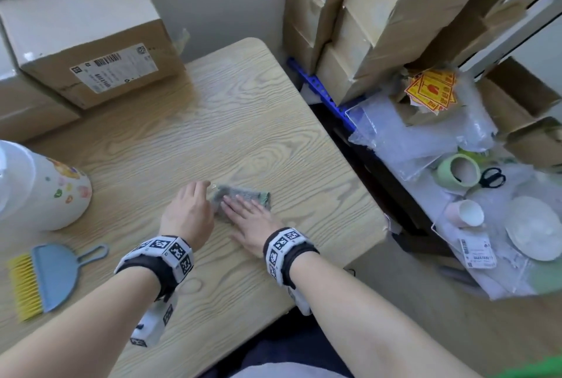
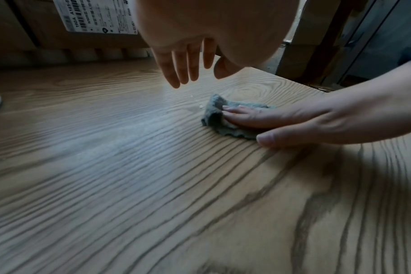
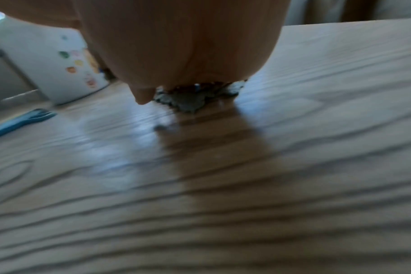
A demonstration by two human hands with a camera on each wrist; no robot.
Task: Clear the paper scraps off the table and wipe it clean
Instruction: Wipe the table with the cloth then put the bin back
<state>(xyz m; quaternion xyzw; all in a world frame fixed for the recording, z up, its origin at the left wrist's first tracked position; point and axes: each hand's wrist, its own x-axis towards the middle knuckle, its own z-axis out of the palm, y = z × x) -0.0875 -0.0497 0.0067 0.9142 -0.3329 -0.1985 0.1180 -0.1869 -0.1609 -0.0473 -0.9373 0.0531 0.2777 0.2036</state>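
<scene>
One grey cloth point(image 1: 243, 196) lies mid-table point(image 1: 243, 103). Right hand point(image 1: 252, 222) lies flat on it, fingers straight, pressing. Left hand point(image 1: 190, 210) hovers at the cloth's 9 o'clock, fingers loosely extended, holding nothing. One tiny scrap point(image 2: 201, 106) touches the cloth's edge. One dustpan point(image 1: 57, 274) with one brush point(image 1: 22, 286) at 8 o'clock.

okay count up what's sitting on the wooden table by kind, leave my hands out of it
Cardboard box: 1
White bin with stickers: 1
Blue dustpan: 1
Yellow brush: 1
Grey cloth, pressed under the right hand: 1
Total: 5
</scene>
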